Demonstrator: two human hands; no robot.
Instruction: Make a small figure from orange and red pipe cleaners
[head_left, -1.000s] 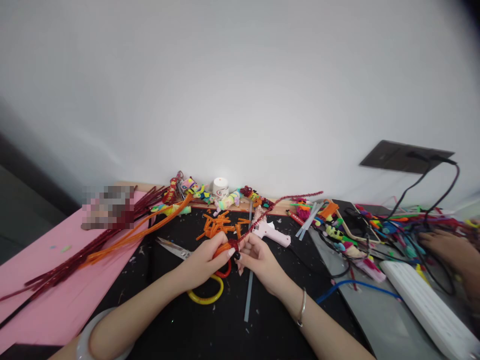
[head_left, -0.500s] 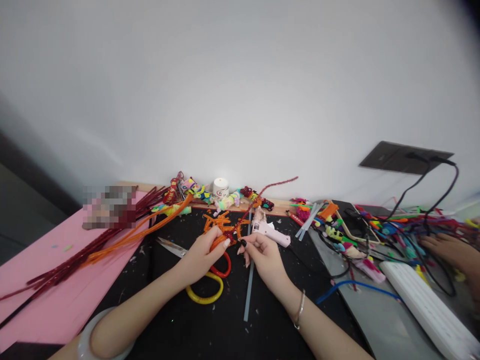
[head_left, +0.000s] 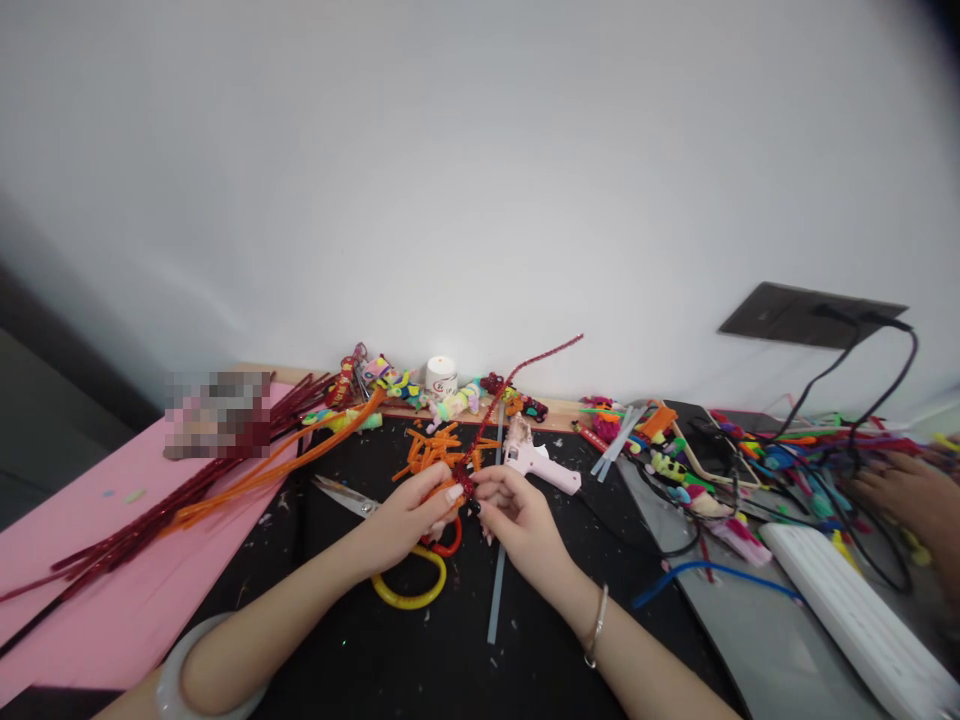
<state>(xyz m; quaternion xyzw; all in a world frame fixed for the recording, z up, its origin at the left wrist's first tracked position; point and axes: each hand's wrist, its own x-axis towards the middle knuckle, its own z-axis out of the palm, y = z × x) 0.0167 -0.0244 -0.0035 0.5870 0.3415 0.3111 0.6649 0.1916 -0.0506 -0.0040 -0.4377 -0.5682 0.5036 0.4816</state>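
Note:
My left hand point(head_left: 416, 512) is closed on a small orange-and-red pipe cleaner piece, partly hidden by the fingers. From it a glittery red pipe cleaner point(head_left: 513, 378) sticks up and bends to the right. The bent fingers of my right hand point(head_left: 519, 512) pinch the red part at the piece's right side. Beneath my left hand lie scissors point(head_left: 409, 602) with yellow and red handles, blades pointing left. A translucent glue stick point(head_left: 495, 595) lies under my right hand. Just beyond it rests a pale pink glue gun point(head_left: 546, 468). Short orange pipe cleaner bits point(head_left: 421, 455) are heaped behind my hands.
Long red pipe cleaners point(head_left: 176, 500) and orange ones point(head_left: 300, 458) lie on a pink sheet point(head_left: 67, 580) at left. Small colourful figures point(head_left: 454, 402) line the wall beside a white tub point(head_left: 441, 376). At right are a white power strip point(head_left: 847, 600), cables and another person's hand point(head_left: 900, 492).
The red pipe cleaner's free end has swung slightly up and left. My right fingers have shifted up onto the red part. The other person's hand at right has moved slightly.

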